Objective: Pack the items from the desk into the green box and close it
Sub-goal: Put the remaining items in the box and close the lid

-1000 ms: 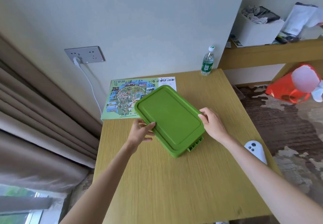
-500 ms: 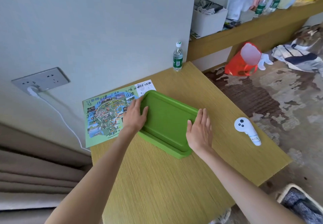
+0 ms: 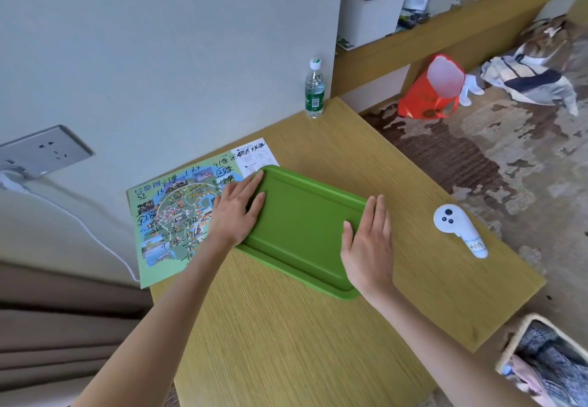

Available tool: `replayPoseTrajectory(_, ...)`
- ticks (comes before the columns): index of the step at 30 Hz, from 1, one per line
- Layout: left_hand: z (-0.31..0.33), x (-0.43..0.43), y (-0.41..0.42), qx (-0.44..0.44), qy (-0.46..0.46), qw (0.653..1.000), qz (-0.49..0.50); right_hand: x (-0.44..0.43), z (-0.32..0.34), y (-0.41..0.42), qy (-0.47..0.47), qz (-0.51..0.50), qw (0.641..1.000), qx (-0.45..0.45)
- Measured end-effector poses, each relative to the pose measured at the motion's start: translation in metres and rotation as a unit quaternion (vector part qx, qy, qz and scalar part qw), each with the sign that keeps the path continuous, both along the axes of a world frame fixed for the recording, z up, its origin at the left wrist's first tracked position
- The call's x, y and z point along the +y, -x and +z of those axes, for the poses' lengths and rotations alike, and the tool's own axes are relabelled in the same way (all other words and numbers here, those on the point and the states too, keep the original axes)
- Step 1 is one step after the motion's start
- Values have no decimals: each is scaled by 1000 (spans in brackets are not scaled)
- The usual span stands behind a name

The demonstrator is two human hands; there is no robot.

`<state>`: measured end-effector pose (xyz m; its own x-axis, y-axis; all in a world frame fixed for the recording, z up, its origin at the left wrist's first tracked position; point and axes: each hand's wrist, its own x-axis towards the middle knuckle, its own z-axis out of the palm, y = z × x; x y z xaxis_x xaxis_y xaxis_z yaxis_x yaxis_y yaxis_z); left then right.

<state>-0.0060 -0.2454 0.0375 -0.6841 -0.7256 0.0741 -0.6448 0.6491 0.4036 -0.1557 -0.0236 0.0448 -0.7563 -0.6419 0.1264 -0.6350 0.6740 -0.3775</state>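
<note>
The green box (image 3: 302, 228) lies on the wooden desk (image 3: 286, 336) with its lid on, near the desk's middle. My left hand (image 3: 237, 212) lies flat on the lid's left end, fingers straight. My right hand (image 3: 369, 241) presses flat on the lid's right end, fingers straight and together. A printed map sheet (image 3: 171, 216) with handwriting lies under and left of the box, against the wall. A white controller (image 3: 458, 228) lies on the desk to the right of the box. A water bottle (image 3: 315, 88) stands at the desk's far corner.
A wall socket (image 3: 44, 149) with a white cable (image 3: 86, 225) sits left of the desk. A shelf (image 3: 445, 28) with a white box and bottles runs at the back right. A red bag (image 3: 429, 91) and clothes lie on the carpet. A basket (image 3: 547, 362) stands at the lower right.
Both hands have moved from gripping the box's sides onto the top of the lid and now lie flat on it. The view has swung to the right.
</note>
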Motion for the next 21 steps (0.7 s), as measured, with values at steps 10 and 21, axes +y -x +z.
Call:
replayPoseTrajectory(10,18,5,-4,150,-297,931,152,29,6,0,180,-132,912,-344)
replayPoseTrajectory(21,23,12,-4,158,-312,919,181,44,10,5,196,-109,836,-501)
